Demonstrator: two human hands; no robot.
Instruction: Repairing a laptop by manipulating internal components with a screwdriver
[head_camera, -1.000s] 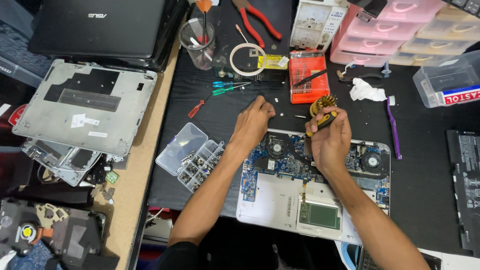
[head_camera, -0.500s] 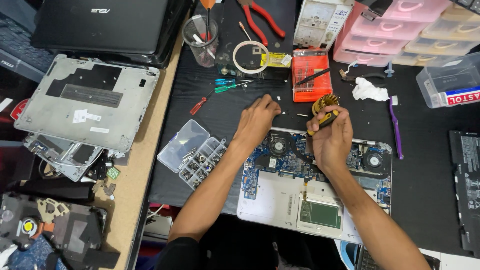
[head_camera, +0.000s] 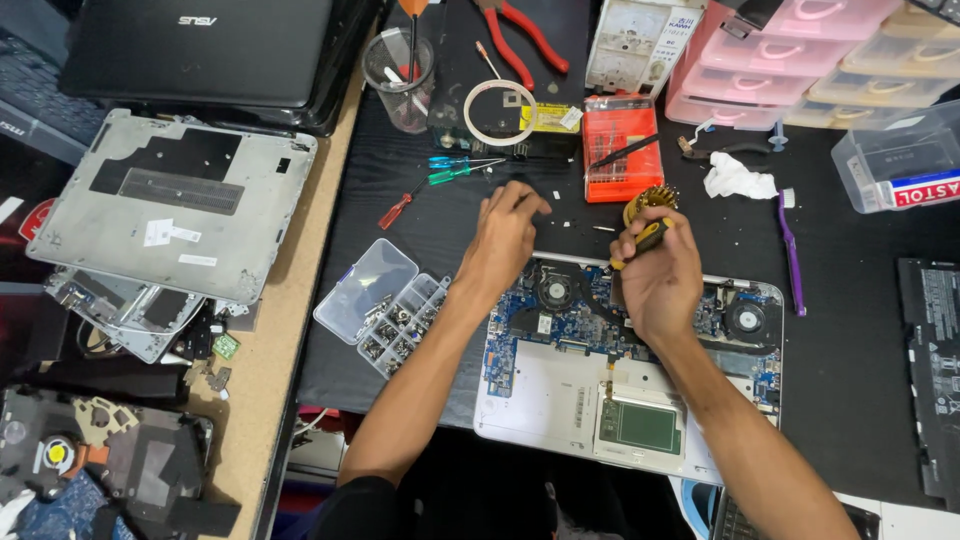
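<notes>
Black, wood-grained bench (head_camera: 880, 330) carries an opened laptop (head_camera: 560, 400) at its near edge, blue circuit board and two round fans bared. The right hand (head_camera: 655, 275) has its grip pressed around a yellow-handled screwdriver (head_camera: 648, 215), above the laptop's far edge. The left hand (head_camera: 505, 235) hovers with fingers loosely spread over small white bits. A clear compartmented screw box (head_camera: 385, 308) lies near the left edge; an orange bit case (head_camera: 622, 150) and pink drawers (head_camera: 800, 65) sit toward the far edge.
</notes>
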